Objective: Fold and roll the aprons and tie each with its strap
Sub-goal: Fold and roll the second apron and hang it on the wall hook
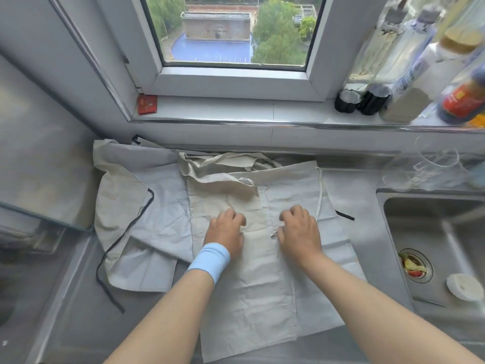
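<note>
A cream apron lies folded lengthwise on the steel counter, its crumpled top end and straps bunched near the wall. My left hand, with a blue wristband, and my right hand rest on the apron's middle with fingers curled, pinching the cloth. Under it lies a second pale apron spread to the left, with a thin black strap trailing toward the counter's front.
A sink with a drain strainer and a white lid sits at the right. Bottles crowd the windowsill at the upper right; a red packet lies at its left end. A glass jug stands behind the sink.
</note>
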A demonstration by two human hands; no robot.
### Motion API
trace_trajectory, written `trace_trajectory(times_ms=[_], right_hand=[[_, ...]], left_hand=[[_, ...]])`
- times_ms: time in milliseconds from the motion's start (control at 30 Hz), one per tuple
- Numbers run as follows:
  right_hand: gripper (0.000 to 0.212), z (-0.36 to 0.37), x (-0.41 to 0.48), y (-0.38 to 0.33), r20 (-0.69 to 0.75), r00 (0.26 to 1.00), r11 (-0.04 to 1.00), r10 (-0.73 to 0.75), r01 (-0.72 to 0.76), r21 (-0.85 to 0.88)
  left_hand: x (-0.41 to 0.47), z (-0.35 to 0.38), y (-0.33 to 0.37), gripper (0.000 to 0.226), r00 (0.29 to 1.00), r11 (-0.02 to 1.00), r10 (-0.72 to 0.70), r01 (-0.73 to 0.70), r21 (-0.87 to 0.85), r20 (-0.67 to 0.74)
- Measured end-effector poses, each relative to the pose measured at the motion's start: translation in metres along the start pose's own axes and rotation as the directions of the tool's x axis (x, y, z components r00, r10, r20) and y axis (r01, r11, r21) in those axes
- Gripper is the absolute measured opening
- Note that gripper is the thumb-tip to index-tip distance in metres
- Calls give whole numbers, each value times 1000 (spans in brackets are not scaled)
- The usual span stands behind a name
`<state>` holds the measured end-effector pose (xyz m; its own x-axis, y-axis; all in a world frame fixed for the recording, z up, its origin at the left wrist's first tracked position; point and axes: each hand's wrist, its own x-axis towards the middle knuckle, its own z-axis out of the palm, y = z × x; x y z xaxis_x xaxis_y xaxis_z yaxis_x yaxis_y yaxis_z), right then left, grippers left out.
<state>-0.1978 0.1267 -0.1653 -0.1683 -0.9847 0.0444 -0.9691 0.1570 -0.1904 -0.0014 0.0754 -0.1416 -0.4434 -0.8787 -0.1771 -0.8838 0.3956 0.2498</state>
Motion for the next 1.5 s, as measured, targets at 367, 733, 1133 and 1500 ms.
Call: trace_trajectory(times_ms=[367, 733, 1133, 1500], right_hand=[[28, -26, -67, 31, 380, 845, 892, 376, -441, 98], [90, -41, -118, 80, 329, 705, 723, 629, -686, 88], [31, -62, -135, 65, 350, 680, 720, 644, -693, 22], [36, -126, -111, -9, 497, 862, 414, 101, -491, 767]], left_hand=[[-42, 30, 98, 27, 935, 973, 184, -129, -193, 302], [-63, 37, 103, 32, 987, 975, 107, -80, -208, 123], [-96, 43, 95, 54, 914, 985, 172, -169, -38, 369], [-104, -47, 88, 36, 855, 112, -98, 519, -848, 510]])
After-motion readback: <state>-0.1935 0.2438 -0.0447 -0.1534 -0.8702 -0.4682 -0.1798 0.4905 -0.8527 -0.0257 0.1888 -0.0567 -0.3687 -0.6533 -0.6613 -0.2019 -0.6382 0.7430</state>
